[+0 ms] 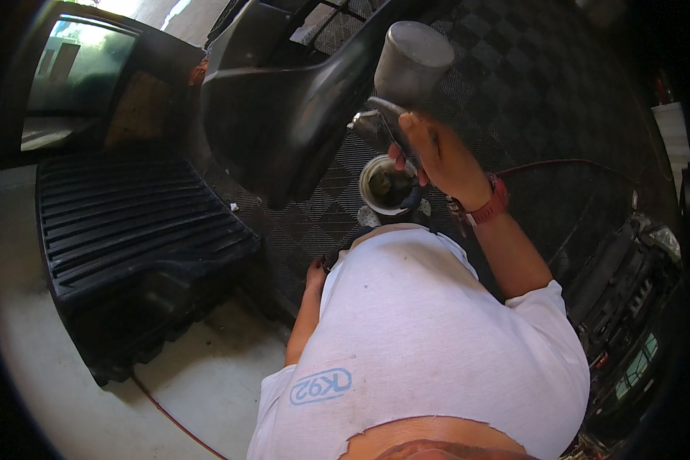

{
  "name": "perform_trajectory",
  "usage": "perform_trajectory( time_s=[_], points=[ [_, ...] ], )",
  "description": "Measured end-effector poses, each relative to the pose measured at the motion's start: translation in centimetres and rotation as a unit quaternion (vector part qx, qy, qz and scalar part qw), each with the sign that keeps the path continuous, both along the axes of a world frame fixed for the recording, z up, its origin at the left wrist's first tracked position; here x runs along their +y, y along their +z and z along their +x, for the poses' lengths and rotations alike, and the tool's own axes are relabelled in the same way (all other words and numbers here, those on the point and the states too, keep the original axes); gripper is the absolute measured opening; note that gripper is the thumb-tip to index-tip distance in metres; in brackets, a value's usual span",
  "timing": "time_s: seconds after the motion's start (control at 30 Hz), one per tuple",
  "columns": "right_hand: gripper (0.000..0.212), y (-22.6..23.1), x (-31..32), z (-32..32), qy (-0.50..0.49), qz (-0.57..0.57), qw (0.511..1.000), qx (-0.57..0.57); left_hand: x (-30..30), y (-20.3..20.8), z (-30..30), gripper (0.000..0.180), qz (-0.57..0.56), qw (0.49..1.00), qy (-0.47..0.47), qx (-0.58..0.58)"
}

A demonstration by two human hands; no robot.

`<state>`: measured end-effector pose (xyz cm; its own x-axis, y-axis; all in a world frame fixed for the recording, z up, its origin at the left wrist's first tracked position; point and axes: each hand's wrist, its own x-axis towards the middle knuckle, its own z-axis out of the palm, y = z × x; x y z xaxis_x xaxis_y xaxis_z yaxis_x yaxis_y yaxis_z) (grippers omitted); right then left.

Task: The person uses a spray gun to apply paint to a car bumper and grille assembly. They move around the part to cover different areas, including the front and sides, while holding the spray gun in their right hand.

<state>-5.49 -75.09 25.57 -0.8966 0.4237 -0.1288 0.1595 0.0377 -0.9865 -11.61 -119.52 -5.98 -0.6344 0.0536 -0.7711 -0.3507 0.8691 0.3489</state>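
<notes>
Head view: what have the right hand's [443,161] fingers got?

They're grasping a thin grey piece [387,107], thumb on the near side, fingertips showing beneath. Blur hides exactly what it is.

And where is it?

Raised off the checked floor [307,230], just right of the big black curved panel [276,115], between the pale cylinder [414,63] and the round bucket [365,184].

How would you handle it well?

I'd spread the fingers behind it for even support, since something so thin probably flexes under a lone thumb. A loose wrist should help too, and I'd mind the panel's edge and the red watch [495,204], which could scratch a surface.

What about the bucket?

It stands close under the hand with dark stuff inside, so a low swing could knock its rim.

Is the left hand [315,274] helping?

No, it hangs by the hip, well apart from the piece. Its fingers look curled, but I can't tell whether they grip anything.
</notes>
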Motion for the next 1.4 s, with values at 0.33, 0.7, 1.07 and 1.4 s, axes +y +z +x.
perform_trajectory(
  time_s=[0.33, 0.7, 1.07, 1.4],
  points=[
    [0.052, -1.7, 5.2, -0.9, -0.084, 0.025, 0.996, 0.023, -1.6, -1.3, 0.7, 0.067, 0.021, 0.998, -0.049, 0.042],
    [0.051, -0.8, 7.1, -1.4, -0.141, 0.071, 0.987, 0.034, -2.3, -2.1, 0.1, 0.062, 0.029, 0.999, -0.021, 0.015],
    [0.058, 4.2, 4.4, -2.7, 0.003, 0.02, 1.0, -0.009, 0.4, -0.9, -0.1, 0.058, 0.038, 0.999, -0.008, 0.009],
    [0.057, 5.0, 10.0, -6.3, -0.023, 0.124, 0.991, -0.04, 1.2, -2.2, 0.1, 0.054, 0.052, 0.999, 0.012, -0.009]
  ],
)
